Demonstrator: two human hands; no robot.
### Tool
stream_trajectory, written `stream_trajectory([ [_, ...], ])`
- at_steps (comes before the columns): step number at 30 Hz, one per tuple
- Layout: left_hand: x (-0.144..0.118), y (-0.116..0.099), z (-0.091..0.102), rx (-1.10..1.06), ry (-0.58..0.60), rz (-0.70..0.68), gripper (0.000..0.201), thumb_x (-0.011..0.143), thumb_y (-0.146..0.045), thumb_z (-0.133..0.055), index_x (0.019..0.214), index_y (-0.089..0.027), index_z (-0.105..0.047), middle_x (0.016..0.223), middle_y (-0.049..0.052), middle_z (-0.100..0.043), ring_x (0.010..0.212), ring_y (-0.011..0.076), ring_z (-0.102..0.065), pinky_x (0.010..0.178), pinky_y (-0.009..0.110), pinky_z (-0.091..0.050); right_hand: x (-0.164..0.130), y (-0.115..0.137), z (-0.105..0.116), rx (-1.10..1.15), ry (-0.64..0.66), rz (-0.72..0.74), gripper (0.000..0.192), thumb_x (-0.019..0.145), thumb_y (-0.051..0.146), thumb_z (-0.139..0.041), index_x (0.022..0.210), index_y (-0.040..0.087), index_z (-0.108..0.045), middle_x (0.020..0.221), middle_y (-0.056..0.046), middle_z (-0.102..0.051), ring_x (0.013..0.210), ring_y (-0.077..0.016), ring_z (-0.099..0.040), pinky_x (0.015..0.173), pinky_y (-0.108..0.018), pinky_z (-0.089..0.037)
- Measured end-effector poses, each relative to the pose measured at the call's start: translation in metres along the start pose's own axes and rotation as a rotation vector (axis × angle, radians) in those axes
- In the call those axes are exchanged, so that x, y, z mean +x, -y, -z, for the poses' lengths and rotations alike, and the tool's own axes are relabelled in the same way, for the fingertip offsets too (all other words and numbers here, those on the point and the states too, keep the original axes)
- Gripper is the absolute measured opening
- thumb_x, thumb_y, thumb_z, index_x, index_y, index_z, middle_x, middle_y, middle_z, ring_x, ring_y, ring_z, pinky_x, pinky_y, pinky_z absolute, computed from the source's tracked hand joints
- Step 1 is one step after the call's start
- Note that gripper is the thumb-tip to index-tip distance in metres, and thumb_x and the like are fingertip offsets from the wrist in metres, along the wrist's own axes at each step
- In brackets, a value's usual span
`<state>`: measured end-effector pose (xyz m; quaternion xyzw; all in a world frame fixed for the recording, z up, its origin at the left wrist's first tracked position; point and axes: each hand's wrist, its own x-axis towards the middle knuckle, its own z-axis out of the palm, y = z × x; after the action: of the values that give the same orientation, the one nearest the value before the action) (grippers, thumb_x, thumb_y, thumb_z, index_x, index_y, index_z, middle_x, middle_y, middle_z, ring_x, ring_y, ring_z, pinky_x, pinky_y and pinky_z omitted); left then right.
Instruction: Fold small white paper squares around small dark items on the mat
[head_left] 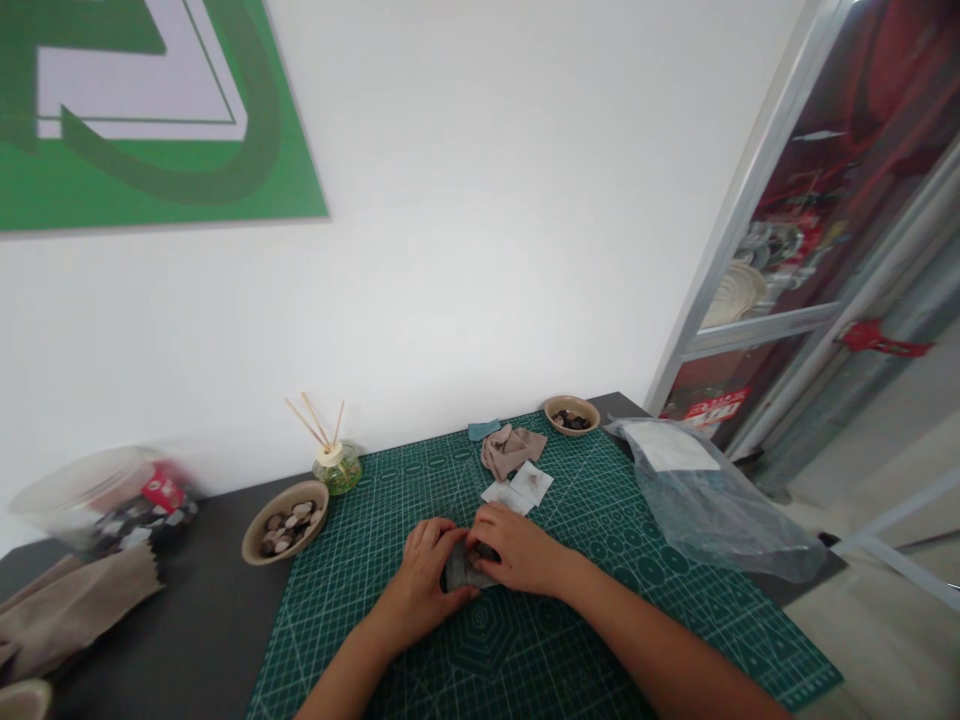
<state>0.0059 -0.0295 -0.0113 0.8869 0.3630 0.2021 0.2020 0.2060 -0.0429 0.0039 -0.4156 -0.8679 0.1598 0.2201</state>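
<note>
In the lower middle of the head view, both hands meet over a small flat grey piece; I cannot make out whether it is a block or folded cloth. My left hand grips its left side, thumb along the near edge. My right hand is closed at its right side, with fingers bent down onto its top. A small dark spot shows under the right fingers, too blurred to name. Just beyond the hands lie white paper squares with brownish marks. A crumpled brown cloth is behind them.
A green cutting mat covers much of the dark table. Bowls of small pieces stand left and at the back. A reed diffuser, clear plastic bag, plastic tub and another brown cloth lie around.
</note>
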Motion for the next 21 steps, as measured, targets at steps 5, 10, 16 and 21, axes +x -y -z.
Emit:
stream_trajectory([
  [5,-0.0002,0.0010,-0.0006,0.002,-0.001,0.005,0.053,0.069,-0.023,-0.073,0.118,-0.024,-0.054,0.115,0.007,-0.051,0.110,0.0284,-0.045,0.097,0.047,-0.038,-0.0003,-0.0033,-0.0008,-0.022,-0.024,-0.046,0.013,0.083,0.016,-0.058,0.094,0.014,-0.063,0.094,-0.007,-0.056,0.093,-0.0200,-0.051,0.082,-0.031,-0.042],
  [10,-0.0014,0.0024,-0.0017,0.004,0.001,0.008,0.052,0.068,-0.022,-0.074,0.117,-0.024,-0.054,0.116,0.007,-0.051,0.111,0.0290,-0.045,0.097,0.047,-0.037,-0.0011,-0.0023,0.0008,-0.013,0.017,0.009,0.011,0.081,0.016,-0.060,0.091,0.015,-0.062,0.092,-0.005,-0.057,0.091,-0.0187,-0.051,0.081,-0.029,-0.042],
  [16,-0.0006,0.0015,-0.0009,0.003,-0.002,0.000,0.052,0.068,-0.022,-0.074,0.116,-0.022,-0.055,0.114,0.007,-0.052,0.110,0.0282,-0.045,0.097,0.045,-0.038,0.0002,-0.0004,-0.0002,-0.028,-0.005,-0.016,0.013,0.083,0.016,-0.057,0.095,0.015,-0.062,0.094,-0.007,-0.057,0.092,-0.0198,-0.051,0.082,-0.031,-0.042],
  [21,0.0001,0.0011,-0.0007,0.002,0.008,0.006,0.052,0.069,-0.023,-0.073,0.117,-0.024,-0.054,0.114,0.007,-0.051,0.110,0.0288,-0.045,0.097,0.047,-0.037,-0.0006,-0.0018,0.0014,-0.017,0.014,0.005,0.012,0.081,0.015,-0.059,0.092,0.015,-0.062,0.092,-0.006,-0.056,0.091,-0.0194,-0.051,0.081,-0.031,-0.042],
])
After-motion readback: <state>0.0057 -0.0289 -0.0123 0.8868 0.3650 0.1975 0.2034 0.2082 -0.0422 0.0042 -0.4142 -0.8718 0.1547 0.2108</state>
